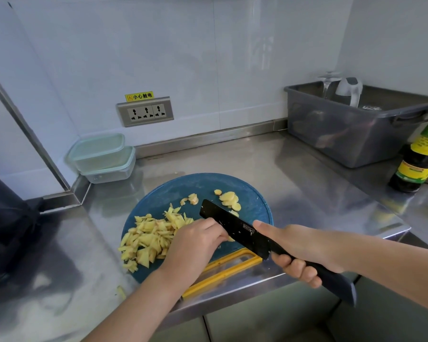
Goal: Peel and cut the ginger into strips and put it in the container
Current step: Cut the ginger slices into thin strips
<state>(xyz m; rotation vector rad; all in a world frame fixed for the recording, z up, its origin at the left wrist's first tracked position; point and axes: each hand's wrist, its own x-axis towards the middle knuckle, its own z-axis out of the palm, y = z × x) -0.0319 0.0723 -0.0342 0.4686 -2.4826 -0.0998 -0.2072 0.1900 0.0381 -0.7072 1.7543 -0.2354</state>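
Observation:
A round blue cutting board (pixel 252 193) with a yellow handle lies on the steel counter. A heap of cut ginger strips (pixel 148 238) covers its left side. Several ginger slices (pixel 230 199) lie at its far right. My left hand (pixel 195 243) presses fingertips down on a small ginger piece (pixel 230 239) beside the blade. My right hand (pixel 299 250) grips the handle of a black knife (pixel 235 228), forefinger along the blade's spine, blade angled over the board. Two stacked clear containers (pixel 101 156) with pale green lids stand in the back left corner.
A grey plastic bin (pixel 351 134) holding a glass and a kettle stands at the back right. A dark sauce bottle (pixel 418 159) stands to its right. A wall socket (pixel 145 111) is on the back wall. A dark object (pixel 8 225) fills the left edge.

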